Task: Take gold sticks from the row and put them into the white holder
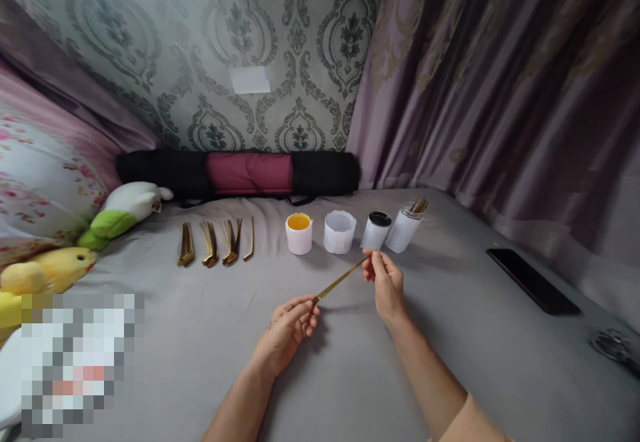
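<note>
Two bare hands held a thin gold strip [342, 277] slantwise above a grey sheet [195, 335]. The left hand [289, 327] was closed on its lower, nearer end; the right hand [387, 284] pinched its upper, farther end between thumb and fingers. Gripping both ends probably kept the strip steady and left its middle in view. Whether the covered end was bent could not be told.

Beyond the hands, four containers stood upright in a row, apparently spaced so each opening could be reached: a yellow-lined cup [299, 242], a pale cup [340, 237], a dark-mouthed can [374, 234] and, just beside it, a jar [401, 230] whose narrow mouth propped up brown sticks [421, 207]. To their left lay three clusters of gold pieces [209, 245] and one lone gold piece [250, 239], apart from one another, perhaps to keep them sorted
</note>
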{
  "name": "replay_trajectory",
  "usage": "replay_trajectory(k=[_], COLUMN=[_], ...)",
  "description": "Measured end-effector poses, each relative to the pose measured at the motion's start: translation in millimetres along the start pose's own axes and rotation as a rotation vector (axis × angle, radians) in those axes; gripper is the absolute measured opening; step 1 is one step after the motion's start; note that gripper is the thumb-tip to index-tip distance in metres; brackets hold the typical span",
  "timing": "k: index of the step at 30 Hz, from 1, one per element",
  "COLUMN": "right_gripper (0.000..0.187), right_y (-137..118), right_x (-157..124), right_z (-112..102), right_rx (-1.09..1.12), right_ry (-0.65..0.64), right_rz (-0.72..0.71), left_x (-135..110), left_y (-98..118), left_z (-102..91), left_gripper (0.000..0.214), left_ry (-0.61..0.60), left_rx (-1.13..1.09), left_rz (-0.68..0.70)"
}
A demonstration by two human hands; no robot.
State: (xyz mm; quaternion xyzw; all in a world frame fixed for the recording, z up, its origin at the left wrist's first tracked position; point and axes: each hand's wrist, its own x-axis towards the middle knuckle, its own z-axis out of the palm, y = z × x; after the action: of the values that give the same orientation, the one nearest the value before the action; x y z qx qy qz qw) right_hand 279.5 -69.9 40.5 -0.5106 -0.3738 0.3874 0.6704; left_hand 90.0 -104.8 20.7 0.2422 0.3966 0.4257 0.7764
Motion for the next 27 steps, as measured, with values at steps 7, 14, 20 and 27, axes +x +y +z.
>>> replay_trajectory(k=[7, 14, 20, 27], right_gripper=[0.029, 0.029, 0.031, 0.033], right_y=[-3.0, -8.5, -12.6, -18.6], right_x=[4.8, 3.8, 2.6, 1.3], right_z=[-5.8, -5.5, -9.0, -8.9], right_rx=[0.022, 0.013, -0.044, -0.087], right_ry=[0.027, 0.026, -0.015, -0.015], right_rz=[-0.023, -0.021, -0.028, -0.046], left_x=[-1.1, -1.3, -1.6, 0.3], left_y=[2.0, 2.1, 1.8, 0.2], left_z=[1.4, 0.5, -1.1, -3.5], left_gripper=[0.025, 0.024, 0.023, 0.022], left_ry=[0.008, 0.025, 0.006, 0.018], left_rx=[-0.005, -0.017, -0.029, -0.042], left_rz=[-0.012, -0.008, 0.003, 0.004])
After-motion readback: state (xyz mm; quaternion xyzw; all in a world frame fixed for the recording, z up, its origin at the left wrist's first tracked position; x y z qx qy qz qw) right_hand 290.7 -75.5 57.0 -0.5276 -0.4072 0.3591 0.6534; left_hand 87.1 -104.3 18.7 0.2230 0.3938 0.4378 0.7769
